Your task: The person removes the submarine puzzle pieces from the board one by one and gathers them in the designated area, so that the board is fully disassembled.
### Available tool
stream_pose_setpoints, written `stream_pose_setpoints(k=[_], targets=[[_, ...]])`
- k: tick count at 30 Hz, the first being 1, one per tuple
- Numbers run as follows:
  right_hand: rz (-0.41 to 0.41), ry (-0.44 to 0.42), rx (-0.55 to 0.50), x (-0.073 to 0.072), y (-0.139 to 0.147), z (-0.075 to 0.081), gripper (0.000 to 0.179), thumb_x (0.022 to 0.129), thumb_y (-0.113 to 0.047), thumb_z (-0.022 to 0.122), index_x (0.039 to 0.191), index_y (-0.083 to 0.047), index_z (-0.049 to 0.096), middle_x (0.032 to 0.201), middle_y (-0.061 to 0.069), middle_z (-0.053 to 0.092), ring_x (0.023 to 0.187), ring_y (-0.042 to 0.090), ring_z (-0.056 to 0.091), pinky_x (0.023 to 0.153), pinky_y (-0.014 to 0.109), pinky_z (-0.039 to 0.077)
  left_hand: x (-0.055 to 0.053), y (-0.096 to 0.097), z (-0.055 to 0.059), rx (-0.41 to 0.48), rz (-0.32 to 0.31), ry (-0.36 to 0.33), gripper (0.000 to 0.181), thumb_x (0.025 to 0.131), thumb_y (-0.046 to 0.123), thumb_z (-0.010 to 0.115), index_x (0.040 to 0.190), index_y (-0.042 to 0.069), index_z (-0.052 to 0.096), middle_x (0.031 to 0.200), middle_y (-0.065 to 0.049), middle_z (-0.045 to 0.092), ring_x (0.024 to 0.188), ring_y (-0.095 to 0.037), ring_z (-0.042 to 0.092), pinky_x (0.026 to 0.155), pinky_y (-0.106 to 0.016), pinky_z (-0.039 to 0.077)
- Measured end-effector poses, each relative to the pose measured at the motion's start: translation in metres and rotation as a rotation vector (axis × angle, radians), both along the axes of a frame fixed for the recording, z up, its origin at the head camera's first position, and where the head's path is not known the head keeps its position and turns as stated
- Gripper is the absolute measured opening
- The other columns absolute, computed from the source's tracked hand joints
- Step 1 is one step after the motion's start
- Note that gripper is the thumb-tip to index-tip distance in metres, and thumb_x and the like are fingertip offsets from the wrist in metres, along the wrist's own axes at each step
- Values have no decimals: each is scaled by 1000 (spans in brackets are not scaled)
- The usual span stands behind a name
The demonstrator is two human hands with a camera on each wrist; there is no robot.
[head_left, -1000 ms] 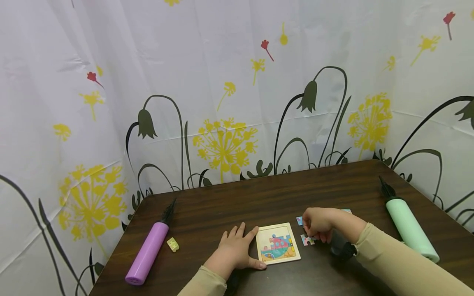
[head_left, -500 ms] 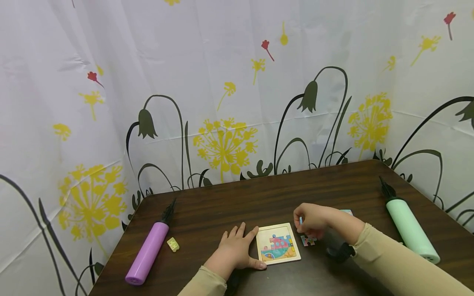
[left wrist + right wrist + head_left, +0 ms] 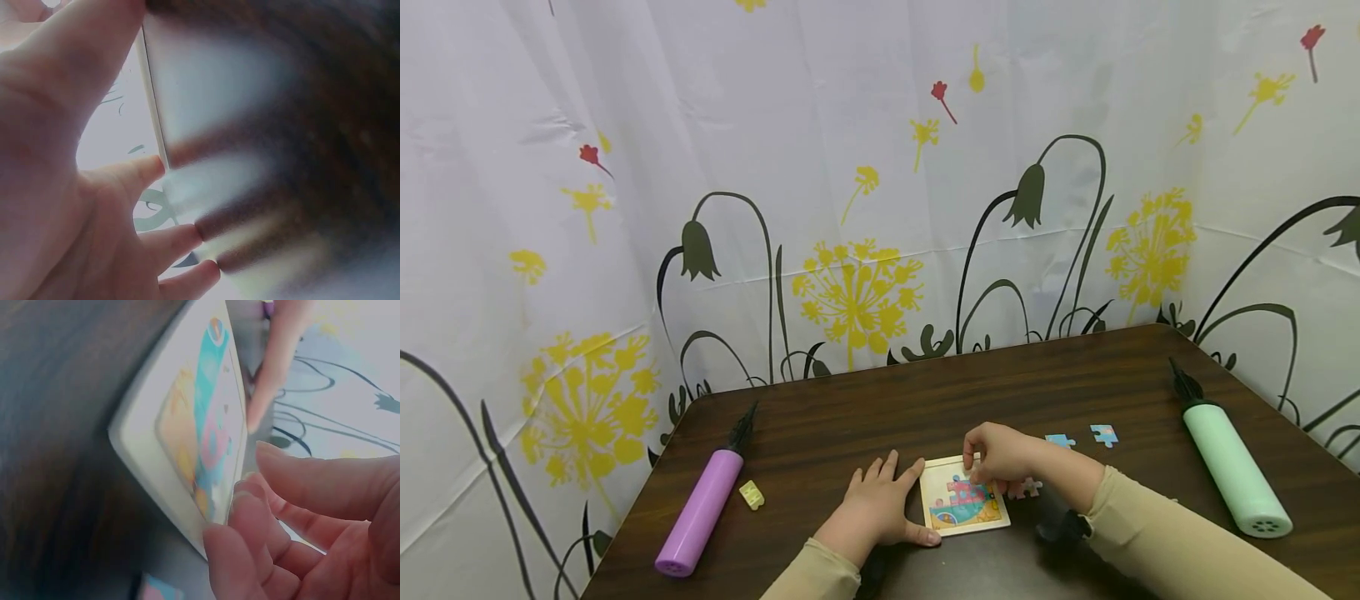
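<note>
A small square jigsaw board (image 3: 973, 526) with a pale wooden rim lies on the table, partly filled with joined pieces of a pink and teal picture (image 3: 964, 502). My left hand (image 3: 876, 506) lies flat with fingers spread at its left side, thumb at the lower left corner and index fingertip at the upper left. Over the board's upper right part, my right hand (image 3: 1009, 457) has thumb and fingers bent together in a pinch on a puzzle piece, mostly hidden by the fingers. In the right wrist view, the fingertips (image 3: 240, 509) are right at the board's edge.
A loose pink puzzle piece (image 3: 1026, 489) lies just right of the board. Two blue-toned pieces, one nearer (image 3: 1060, 440) and one farther (image 3: 1105, 435), lie beyond the right forearm. A purple pump (image 3: 702, 512), a small yellow block (image 3: 751, 495) and a green pump (image 3: 1236, 471) flank them.
My right hand has picked up a blue puzzle piece from beside the board and moved left over the board's upper right part. The left hand has stayed in place.
</note>
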State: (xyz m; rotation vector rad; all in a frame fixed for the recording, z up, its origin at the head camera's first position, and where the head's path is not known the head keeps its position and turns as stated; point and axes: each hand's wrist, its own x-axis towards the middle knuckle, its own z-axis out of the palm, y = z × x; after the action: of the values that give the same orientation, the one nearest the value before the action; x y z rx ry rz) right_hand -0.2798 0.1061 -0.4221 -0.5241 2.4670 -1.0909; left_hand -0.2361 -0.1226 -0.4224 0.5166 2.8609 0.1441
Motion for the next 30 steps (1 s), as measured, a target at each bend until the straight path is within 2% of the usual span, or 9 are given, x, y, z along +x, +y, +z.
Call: stream_pose_setpoints(k=[5, 13, 20, 27, 30], targets=[[29, 0, 4, 1, -10, -6, 25, 80, 2, 78, 93, -11, 61, 61, 12, 60, 36, 13, 48, 35, 26, 45, 0, 0, 0, -4, 0, 0, 106, 67, 72, 75, 153, 22, 39, 155, -22, 31, 139, -45, 32, 109, -63, 24], [6, 6, 35, 4, -19, -9, 31, 77, -2, 84, 92, -12, 59, 68, 12, 58, 41, 15, 51, 40, 32, 51, 0, 0, 0, -3, -1, 5, 106, 67, 72, 75, 153, 22, 39, 155, -22, 32, 139, -44, 32, 109, -63, 25], [1, -9, 26, 5, -20, -10, 30, 79, 0, 81, 93, -10, 57, 69, 13, 58, 42, 16, 54, 40, 32, 52, 0, -1, 0, -1, -1, 3, 106, 67, 72, 75, 153, 22, 38, 155, -22, 31, 139, -45, 32, 109, -63, 25], [-9, -33, -6, 4, -21, -11, 21, 89, -10, 76, 93, -9, 55, 72, 12, 59, 44, 17, 54, 40, 32, 52, 1, -1, 1, 6, 1, -6, 106, 67, 71, 76, 154, 23, 38, 156, -22, 30, 139, -45, 31, 109, -63, 24], [-9, -44, -24, 3, -21, -11, 19, 90, -9, 74, 93, -8, 55, 74, 11, 59, 48, 17, 56, 40, 31, 51, 1, -1, 1, 8, 1, -5, 106, 67, 71, 76, 154, 23, 38, 156, -22, 30, 139, -45, 31, 109, -63, 24]])
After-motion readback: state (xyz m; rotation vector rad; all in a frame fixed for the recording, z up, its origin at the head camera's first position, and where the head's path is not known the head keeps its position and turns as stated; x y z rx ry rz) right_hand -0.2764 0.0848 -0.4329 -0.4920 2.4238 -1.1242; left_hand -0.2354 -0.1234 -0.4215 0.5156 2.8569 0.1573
